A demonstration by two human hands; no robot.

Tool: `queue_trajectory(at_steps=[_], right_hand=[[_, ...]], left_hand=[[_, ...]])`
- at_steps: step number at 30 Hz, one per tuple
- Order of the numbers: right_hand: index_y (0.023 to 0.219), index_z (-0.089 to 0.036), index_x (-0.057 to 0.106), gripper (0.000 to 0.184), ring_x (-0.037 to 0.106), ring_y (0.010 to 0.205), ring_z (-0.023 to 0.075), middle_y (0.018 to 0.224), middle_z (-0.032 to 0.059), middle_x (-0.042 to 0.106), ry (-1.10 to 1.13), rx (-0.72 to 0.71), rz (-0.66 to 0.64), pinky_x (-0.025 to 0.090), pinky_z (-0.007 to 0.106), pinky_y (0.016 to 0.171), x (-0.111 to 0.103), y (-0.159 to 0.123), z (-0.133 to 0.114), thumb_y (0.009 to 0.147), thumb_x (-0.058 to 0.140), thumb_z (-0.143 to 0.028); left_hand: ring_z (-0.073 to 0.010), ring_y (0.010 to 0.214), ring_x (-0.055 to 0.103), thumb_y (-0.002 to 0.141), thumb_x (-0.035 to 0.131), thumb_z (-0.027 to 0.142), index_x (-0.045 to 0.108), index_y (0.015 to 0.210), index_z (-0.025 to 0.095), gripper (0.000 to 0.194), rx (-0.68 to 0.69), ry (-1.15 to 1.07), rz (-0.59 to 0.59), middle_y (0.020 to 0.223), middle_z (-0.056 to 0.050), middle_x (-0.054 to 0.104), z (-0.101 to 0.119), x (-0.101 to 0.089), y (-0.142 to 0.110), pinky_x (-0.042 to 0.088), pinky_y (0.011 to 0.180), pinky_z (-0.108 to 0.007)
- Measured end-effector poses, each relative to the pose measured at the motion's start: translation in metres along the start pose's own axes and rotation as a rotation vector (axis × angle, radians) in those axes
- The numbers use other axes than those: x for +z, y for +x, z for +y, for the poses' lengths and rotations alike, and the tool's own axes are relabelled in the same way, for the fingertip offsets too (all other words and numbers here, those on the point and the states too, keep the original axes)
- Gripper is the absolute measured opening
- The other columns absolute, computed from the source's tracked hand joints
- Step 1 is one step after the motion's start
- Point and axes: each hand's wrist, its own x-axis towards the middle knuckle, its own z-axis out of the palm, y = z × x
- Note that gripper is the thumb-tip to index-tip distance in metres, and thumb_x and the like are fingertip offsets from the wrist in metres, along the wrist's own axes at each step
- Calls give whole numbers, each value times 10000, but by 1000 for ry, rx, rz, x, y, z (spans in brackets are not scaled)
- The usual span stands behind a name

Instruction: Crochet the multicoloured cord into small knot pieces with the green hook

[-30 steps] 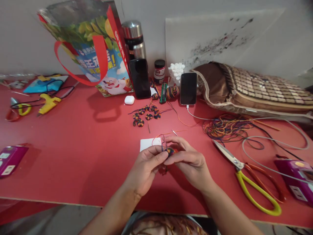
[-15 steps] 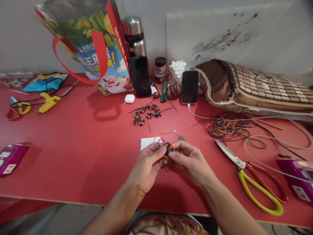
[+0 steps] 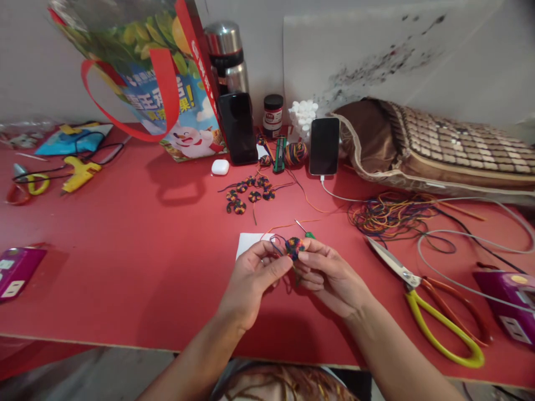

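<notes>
Between my two hands is a small round multicoloured crochet piece [image 3: 295, 247], with loose yarn ends trailing from it. My left hand [image 3: 261, 273] pinches its lower left side between thumb and fingers. On its right edge, the thumb and fingers of my right hand [image 3: 330, 273] are closed. A crochet hook with a green handle [image 3: 309, 235] lies just behind my right fingers. White paper [image 3: 249, 242] sits behind my left hand. Farther back, several similar crochet rounds [image 3: 254, 196] lie in a loose cluster on the red table [image 3: 167, 267].
Scissors [image 3: 413, 281] and a yarn tangle [image 3: 388, 217] lie to the right. At the back stand a shopping bag [image 3: 167, 100], two phones, one of them a charging phone [image 3: 325, 146], and a yarn ball [image 3: 296, 153]. A yellow glue gun [image 3: 80, 174] lies left.
The crochet piece has turned to show more of its round face and shifted slightly right. My left thumb has moved to its lower edge, and my right fingers have shifted their grip.
</notes>
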Motion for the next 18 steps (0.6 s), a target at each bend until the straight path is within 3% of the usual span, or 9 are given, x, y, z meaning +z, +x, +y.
queue_trajectory(at_steps=[4, 8, 12, 18], right_hand=[[787, -164, 704, 256, 183, 424, 0, 522, -96, 455, -20, -2, -8, 191, 135, 412, -1, 0, 0, 757, 930, -282], [721, -150, 644, 321, 164, 449, 2, 552, -87, 437, -14, -8, -24, 173, 125, 402, -3, 0, -5, 779, 911, -318], [704, -164, 586, 345, 117, 460, 9, 552, -114, 336, 12, -26, -52, 177, 119, 398, -3, -1, -8, 806, 887, -299], [668, -180, 545, 372, 120, 456, 21, 523, -122, 289, 11, -31, -85, 175, 128, 400, -3, -1, -7, 828, 864, -285]], left_hand=[[-65, 571, 530, 660, 979, 393, 712, 871, 169, 408, -1, 78, 2, 687, 25, 666, 0, 5, -2, 427, 582, -202], [-15, 396, 346, 748, 905, 390, 659, 840, 168, 343, -18, 97, -54, 732, -33, 756, 5, 2, -2, 224, 409, -199], [-42, 402, 449, 782, 880, 398, 685, 883, 155, 327, 12, 102, -112, 695, -28, 728, 10, -6, -4, 283, 410, -196], [-17, 468, 437, 819, 874, 414, 721, 1048, 176, 364, 200, 137, 75, 771, 21, 673, 12, -11, -4, 320, 442, -164]])
